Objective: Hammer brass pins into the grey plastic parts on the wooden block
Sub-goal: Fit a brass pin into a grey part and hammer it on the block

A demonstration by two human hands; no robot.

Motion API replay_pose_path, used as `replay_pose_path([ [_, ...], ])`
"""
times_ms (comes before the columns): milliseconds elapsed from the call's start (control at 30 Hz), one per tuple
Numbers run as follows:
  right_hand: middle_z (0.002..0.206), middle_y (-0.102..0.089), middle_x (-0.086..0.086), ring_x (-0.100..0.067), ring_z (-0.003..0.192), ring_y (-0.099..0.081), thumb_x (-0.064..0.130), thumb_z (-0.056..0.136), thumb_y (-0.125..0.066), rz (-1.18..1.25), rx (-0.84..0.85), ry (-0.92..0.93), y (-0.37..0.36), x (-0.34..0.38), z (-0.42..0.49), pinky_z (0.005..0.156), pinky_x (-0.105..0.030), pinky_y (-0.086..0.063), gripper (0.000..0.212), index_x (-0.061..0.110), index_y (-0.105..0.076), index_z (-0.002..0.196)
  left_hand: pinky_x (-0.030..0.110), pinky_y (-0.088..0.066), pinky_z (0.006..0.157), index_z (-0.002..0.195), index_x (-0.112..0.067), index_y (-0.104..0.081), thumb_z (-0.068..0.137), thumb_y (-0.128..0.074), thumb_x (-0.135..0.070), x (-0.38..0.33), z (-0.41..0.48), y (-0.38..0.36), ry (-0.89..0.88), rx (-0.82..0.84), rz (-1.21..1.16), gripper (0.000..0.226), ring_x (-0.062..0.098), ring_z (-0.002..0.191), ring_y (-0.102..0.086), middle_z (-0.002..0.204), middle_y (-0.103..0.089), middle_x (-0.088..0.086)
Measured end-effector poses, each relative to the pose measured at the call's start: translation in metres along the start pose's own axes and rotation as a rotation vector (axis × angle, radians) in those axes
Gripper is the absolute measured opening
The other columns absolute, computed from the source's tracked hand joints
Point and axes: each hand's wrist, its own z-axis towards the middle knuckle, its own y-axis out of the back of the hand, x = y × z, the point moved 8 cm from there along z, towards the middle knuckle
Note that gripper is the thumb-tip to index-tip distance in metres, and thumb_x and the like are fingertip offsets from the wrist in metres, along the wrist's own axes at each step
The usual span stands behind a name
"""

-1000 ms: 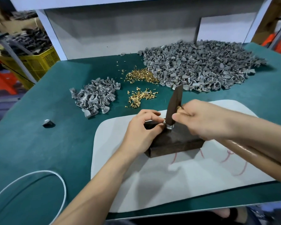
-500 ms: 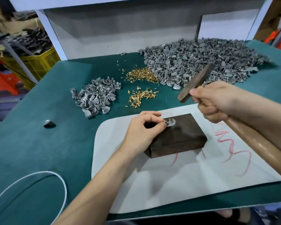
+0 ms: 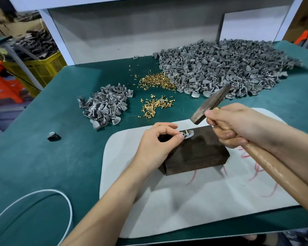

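Head view: fingertips (image 3: 180,137) of the left hand (image 3: 156,144) pinch the grey part (image 3: 189,134) at the wooden block's (image 3: 197,153) far-left corner, with the brass pin (image 3: 186,131) standing proud. Right hand (image 3: 238,125) is clenched round the hammer (image 3: 210,107) handle. The head was down on the part a second ago and is now raised just right of it. Pin not seated, so it likely needs another blow.

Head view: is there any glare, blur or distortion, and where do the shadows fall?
In the head view, glare runs along the hammer handle; soft shadows of the left arm and wooden block fall on the white mat; wide-angle distortion tilts the shelf posts outward; the yellow crate corner looks blurred, the grey part sharp.
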Motion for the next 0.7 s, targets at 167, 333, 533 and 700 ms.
replay_pose_path([
  [167, 0.042, -0.025, -0.001, -0.008, 0.028, -0.018, 0.023, 0.099, -0.040, -0.043, 0.008, 0.024, -0.009, 0.006, -0.008, 0.033, -0.009, -0.014, 0.034, 0.008, -0.039, 0.068, 0.018, -0.041, 0.088, 0.067, -0.022, -0.067, 0.080, -0.072, -0.009, -0.003, -0.001, 0.000, -0.022, 0.001, 0.023, 0.019, -0.002, 0.095, -0.059, 0.104, -0.064, -0.005],
  [333, 0.041, -0.023, 0.002, -0.007, 0.030, -0.018, 0.022, 0.099, -0.041, -0.111, -0.011, 0.023, -0.015, 0.005, -0.008, 0.031, -0.010, -0.016, 0.035, 0.010, -0.037, 0.066, 0.027, -0.044, 0.092, 0.074, -0.021, -0.063, 0.080, -0.070, -0.006, -0.011, -0.003, 0.005, -0.115, -0.066, 0.101, 0.017, 0.001, 0.098, -0.059, 0.099, -0.067, -0.006],
  [533, 0.044, -0.021, 0.001, -0.008, 0.031, -0.018, 0.018, 0.100, -0.041, -0.173, -0.006, 0.002, -0.022, 0.000, -0.006, 0.033, -0.011, -0.017, 0.037, 0.012, -0.034, 0.064, 0.029, -0.047, 0.085, 0.080, -0.017, -0.061, 0.079, -0.067, -0.010, -0.021, -0.007, 0.007, -0.217, -0.099, 0.166, 0.009, 0.008, 0.086, -0.061, 0.084, -0.068, -0.008],
  [700, 0.040, -0.022, 0.002, -0.006, 0.028, -0.017, 0.020, 0.100, -0.041, -0.183, -0.060, 0.076, -0.019, 0.020, -0.011, 0.031, -0.009, -0.016, 0.039, 0.013, -0.033, 0.063, 0.021, -0.046, 0.084, 0.081, -0.013, -0.063, 0.080, -0.068, -0.005, -0.024, -0.008, 0.008, -0.237, -0.103, 0.188, 0.010, 0.002, 0.084, -0.061, 0.080, -0.067, -0.008],
])
